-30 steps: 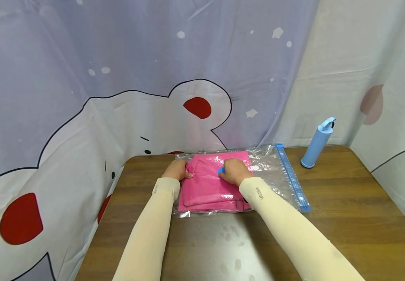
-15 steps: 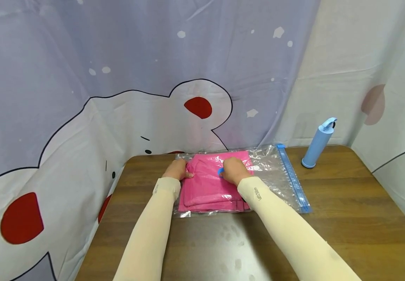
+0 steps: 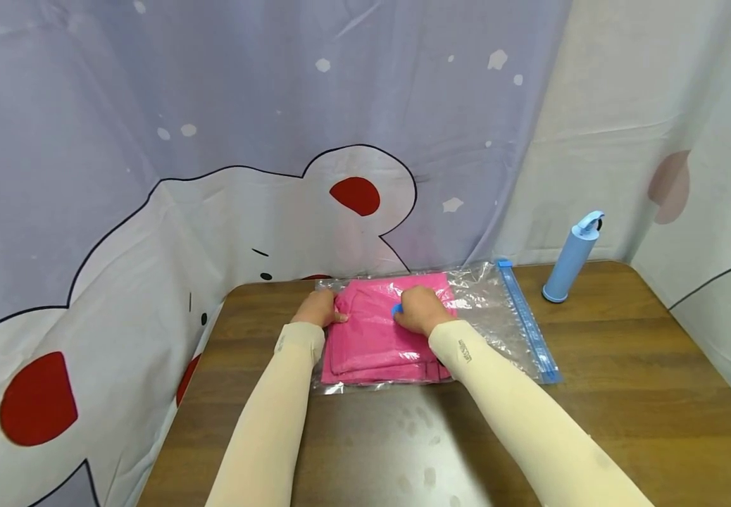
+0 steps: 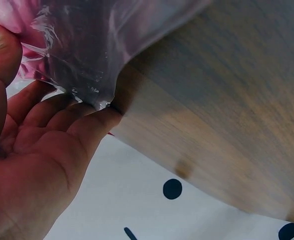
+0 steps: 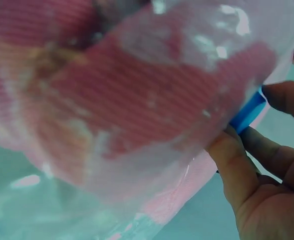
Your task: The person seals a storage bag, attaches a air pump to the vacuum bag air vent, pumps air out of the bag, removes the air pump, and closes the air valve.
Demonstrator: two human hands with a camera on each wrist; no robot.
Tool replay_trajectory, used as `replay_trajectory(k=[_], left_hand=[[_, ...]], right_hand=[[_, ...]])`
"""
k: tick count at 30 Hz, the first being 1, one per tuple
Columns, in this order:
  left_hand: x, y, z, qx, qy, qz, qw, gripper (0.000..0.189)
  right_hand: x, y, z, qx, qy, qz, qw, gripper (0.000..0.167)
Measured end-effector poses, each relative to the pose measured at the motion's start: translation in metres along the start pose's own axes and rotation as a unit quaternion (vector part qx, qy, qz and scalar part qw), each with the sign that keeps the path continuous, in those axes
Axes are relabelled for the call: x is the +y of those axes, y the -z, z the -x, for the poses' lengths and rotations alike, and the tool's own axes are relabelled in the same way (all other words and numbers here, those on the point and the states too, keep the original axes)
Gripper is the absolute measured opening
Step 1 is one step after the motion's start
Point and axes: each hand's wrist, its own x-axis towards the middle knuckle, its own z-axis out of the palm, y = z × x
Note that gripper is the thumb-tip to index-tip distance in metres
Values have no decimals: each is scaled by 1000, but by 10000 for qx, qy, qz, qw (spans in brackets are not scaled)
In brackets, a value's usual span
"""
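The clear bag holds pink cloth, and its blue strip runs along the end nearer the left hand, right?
Wrong end: the clear bag holds pink cloth, but the head view shows its blue strip along the end nearer the right hand.

clear bag (image 3: 489, 303) lies around folded pink cloth (image 3: 372, 338)

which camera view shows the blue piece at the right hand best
The right wrist view: the blue piece looks largest there, pinched by the right hand. The head view shows only a small part beside that hand; the left wrist view shows none.
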Motion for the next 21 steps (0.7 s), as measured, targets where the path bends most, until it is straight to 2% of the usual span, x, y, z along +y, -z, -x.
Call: replay_trajectory(k=[6,16,21], left_hand=[[0,-1,0,-40,-16,-100,9999,57],[2,2,6,29,-53,-12,10000,53],[6,5,11,38,-9,191,9998,50]], right_hand=[[-2,0,3,45,-121,-24,9999,33],[-4,-1,2,132,-65,-62,9999,28],[-4,1,4,-62,-306,-64,9995,36]])
